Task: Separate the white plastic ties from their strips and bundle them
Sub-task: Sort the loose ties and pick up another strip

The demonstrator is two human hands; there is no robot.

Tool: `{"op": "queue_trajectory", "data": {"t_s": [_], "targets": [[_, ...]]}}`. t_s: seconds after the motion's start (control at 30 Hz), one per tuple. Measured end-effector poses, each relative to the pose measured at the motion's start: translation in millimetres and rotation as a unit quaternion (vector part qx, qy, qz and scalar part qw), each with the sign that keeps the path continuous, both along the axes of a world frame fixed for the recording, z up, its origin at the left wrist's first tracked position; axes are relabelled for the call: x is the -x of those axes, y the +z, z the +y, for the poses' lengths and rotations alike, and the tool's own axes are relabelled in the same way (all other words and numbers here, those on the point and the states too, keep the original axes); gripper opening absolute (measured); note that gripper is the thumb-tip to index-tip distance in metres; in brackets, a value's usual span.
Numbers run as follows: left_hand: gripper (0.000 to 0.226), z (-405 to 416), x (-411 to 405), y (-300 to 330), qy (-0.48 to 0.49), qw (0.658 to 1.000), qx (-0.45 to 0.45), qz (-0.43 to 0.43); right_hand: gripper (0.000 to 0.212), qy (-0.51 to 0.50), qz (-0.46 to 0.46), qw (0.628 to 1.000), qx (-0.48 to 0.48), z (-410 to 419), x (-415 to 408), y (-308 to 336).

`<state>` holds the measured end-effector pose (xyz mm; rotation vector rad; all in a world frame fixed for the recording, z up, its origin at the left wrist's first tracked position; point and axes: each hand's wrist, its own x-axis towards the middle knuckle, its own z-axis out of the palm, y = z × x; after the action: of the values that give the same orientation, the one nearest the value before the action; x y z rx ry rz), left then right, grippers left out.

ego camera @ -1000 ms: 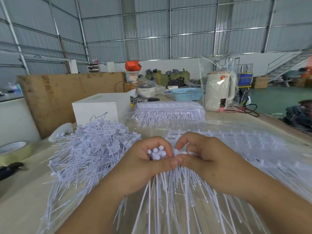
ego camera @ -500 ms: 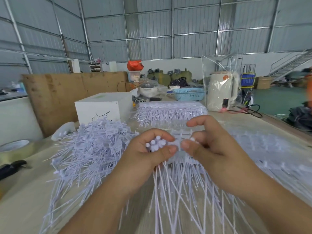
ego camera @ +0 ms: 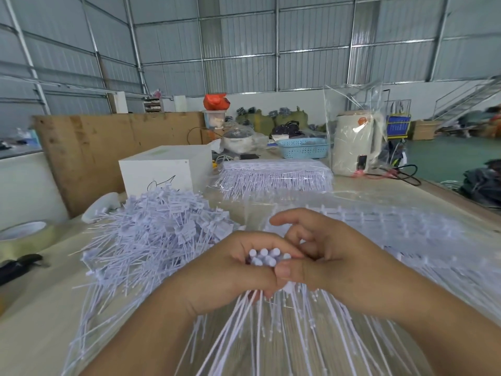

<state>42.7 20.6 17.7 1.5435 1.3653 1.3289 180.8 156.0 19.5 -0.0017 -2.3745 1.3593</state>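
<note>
Nearest me, the left hand (ego camera: 230,270) curls its grip round a bunch of white ties (ego camera: 264,258) — round heads up, tails fanning down toward me over the desk (ego camera: 35,329). The right hand (ego camera: 325,256) presses against it, thumb pinching the bunch, index finger lifted. To the left I see a loose pile of ties (ego camera: 151,234); to the right, strips (ego camera: 406,229) lying flat. Farther back — a wrapped pack of strips (ego camera: 273,177), a white box (ego camera: 165,169).

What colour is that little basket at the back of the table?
The basket is light blue with a lattice wall; the head view shows it.
</note>
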Motion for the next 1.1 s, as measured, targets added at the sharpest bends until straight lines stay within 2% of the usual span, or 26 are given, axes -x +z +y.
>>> {"op": "queue_trajectory", "data": {"t_s": [0.07, 0.1, 0.17, 0.3, 0.4, 0.63, 0.77, 0.83, 0.9, 1.0, 1.1], "targets": [[0.024, 1.3, 0.1, -1.7, 0.018, 1.000, -0.007, -0.001, 0.025, -0.047, -0.009, 0.995, -0.083, -0.8, -2.8, 2.2], [0.021, 1.7, 0.0, -1.5, 0.024, 1.000, -0.011, -0.003, 0.025, -0.064, -0.017, 0.989, -0.135, -0.8, -4.8, 3.4], [0.016, 0.9, 1.3, 0.1, 0.032, 0.999, -0.027, -0.010, 0.040, -0.080, -0.032, 0.977, -0.197, -0.5, -8.2, 6.9], [0.006, -3.0, 5.5, 4.2, 0.050, 0.997, -0.054, -0.020, 0.040, -0.074, -0.046, 0.984, -0.155, 5.0, -10.2, 12.4], [0.015, -0.8, 3.4, 3.2, 0.088, 0.993, -0.075, 0.001, 0.031, -0.102, -0.033, 0.979, -0.172, 2.6, -8.9, 11.8], [0.008, 13.4, -9.9, 0.1, 0.216, 0.957, -0.185, -0.054, 0.028, -0.232, 0.099, 0.960, -0.118, -15.9, 6.1, 2.4], [0.008, 17.9, -13.9, -4.1, 0.308, 0.927, -0.205, -0.054, 0.029, -0.301, 0.168, 0.937, -0.064, -17.6, 7.3, 3.3], [0.011, 15.2, -6.5, -2.9, 0.350, 0.910, -0.199, -0.099, 0.034, -0.336, 0.205, 0.919, -0.022, -7.5, 1.3, 10.6], [0.015, 10.9, 1.8, -0.7, 0.335, 0.913, -0.190, -0.136, 0.037, -0.311, 0.207, 0.927, -0.022, -1.1, -6.0, 17.3], [0.010, 10.1, 0.0, -0.5, 0.252, 0.950, -0.163, -0.086, 0.029, -0.172, 0.130, 0.976, -0.024, -6.7, -5.2, 14.1], [0.022, 11.1, -6.2, -2.8, 0.167, 0.974, -0.145, -0.052, 0.027, -0.066, 0.077, 0.995, -0.015, -11.2, 0.6, 4.4]]}}
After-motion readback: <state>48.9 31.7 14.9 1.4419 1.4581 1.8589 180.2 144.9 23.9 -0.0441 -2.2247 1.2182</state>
